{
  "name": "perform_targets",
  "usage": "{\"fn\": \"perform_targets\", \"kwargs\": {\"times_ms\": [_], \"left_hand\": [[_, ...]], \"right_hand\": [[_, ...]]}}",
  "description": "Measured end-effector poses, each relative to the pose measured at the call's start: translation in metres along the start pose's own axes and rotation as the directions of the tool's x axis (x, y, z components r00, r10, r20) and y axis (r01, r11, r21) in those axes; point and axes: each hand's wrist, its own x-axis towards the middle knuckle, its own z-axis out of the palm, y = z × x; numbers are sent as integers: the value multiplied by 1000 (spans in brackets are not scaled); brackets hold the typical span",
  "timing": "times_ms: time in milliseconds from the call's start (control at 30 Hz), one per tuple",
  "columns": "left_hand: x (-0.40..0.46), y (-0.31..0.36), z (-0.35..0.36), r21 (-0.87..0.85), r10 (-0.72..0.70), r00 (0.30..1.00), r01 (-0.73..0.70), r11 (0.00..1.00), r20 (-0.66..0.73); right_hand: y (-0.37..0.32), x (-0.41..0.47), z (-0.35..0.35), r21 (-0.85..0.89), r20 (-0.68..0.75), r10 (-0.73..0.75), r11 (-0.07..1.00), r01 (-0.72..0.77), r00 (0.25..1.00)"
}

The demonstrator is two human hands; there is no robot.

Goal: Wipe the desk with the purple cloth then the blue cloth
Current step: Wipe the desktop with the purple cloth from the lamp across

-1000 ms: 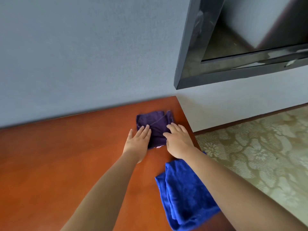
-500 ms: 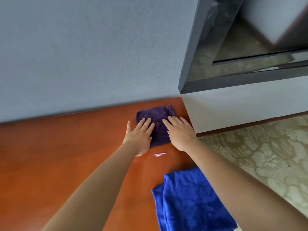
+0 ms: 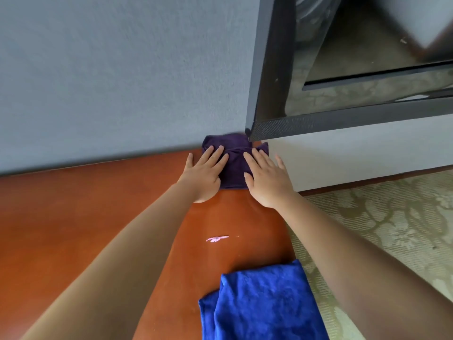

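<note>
At 12 o'clock, far tabletop (image 3: 73, 217) corner: folded purple cloth (image 3: 234, 165) under left hand (image 3: 204, 173) and right hand (image 3: 267, 181), fingers spread flat, pressing. Soft, light, likely bunches; hold by top. Blue cloth (image 3: 262, 303) at 6 o'clock.

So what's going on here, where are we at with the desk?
A person is pressing both hands flat on the purple cloth, left hand on its left side, right hand on its right, at the far corner of the desk by the wall. The blue cloth lies folded and untouched at the near right edge. A small pink mark sits on the desk between the cloths.
</note>
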Motion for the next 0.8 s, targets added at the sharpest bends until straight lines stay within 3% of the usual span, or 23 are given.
{"fn": "perform_targets", "kwargs": {"times_ms": [300, 600, 800], "left_hand": [[-49, 7, 15, 131, 90, 995, -95, 987, 44], [-73, 3, 10, 155, 222, 964, -244, 957, 143], [-74, -3, 9, 143, 261, 948, -288, 947, 183]], "right_hand": [[-18, -54, -1, -46, -23, -6, 999, 5, 1000], [-66, -88, -22, -98, 148, 51, 994, -37, 988], [-77, -91, -22, -52, 166, 77, 996, -69, 983]]}}
